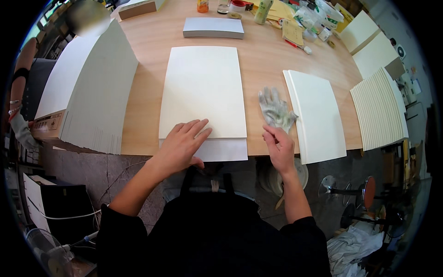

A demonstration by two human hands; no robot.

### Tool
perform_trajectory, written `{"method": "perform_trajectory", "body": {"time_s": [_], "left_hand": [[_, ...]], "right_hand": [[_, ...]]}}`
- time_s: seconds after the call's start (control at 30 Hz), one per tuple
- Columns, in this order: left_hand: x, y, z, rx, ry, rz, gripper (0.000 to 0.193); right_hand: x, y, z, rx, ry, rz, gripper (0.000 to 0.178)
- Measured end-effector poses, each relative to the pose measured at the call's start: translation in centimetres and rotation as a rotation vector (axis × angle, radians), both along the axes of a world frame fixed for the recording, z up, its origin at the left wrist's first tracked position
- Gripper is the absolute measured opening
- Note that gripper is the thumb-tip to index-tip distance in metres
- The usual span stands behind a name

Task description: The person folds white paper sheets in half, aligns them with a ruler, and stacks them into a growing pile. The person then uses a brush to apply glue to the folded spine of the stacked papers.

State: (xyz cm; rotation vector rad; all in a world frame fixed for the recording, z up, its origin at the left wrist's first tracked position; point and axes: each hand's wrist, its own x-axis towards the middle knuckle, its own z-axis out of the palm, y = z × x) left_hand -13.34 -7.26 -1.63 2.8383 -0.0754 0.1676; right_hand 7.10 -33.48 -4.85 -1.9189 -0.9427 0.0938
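A cream-white board [205, 87] lies in front of me, over a white sheet [226, 150] that sticks out at its near edge. My left hand [182, 143] rests open on the near end of the board, fingers spread and thumb by the sheet. My right hand [280, 147] is closed at the table's front edge, thumb and forefinger together; what they hold, if anything, is hidden. Its fingertips meet the lower edge of a grey-white work glove [277, 109], which lies palm up. To the right of the glove is a small pile of white boards [320, 113].
A tall paper stack [99, 90] stands at left, where another person's gloved hand [23, 131] touches its near corner. A white block of sheets [213, 27] sits behind the board. Ridged cream stacks [378, 111] line the right. Bottles and tape clutter the back; a stool [368, 191] stands below.
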Motion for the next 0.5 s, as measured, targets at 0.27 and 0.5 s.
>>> {"method": "perform_trajectory", "body": {"time_s": [0.27, 0.5], "left_hand": [[-0.8, 1.2, 0.7, -0.117, -0.01, 0.0, 0.074], [-1.9, 8.8, -2.2, -0.367, -0.024, 0.173, 0.028]], "right_hand": [[-3.5, 0.5, 0.7, -0.128, -0.07, 0.192, 0.073], [0.9, 6.4, -2.2, 0.008, -0.167, 0.251, 0.029]]}}
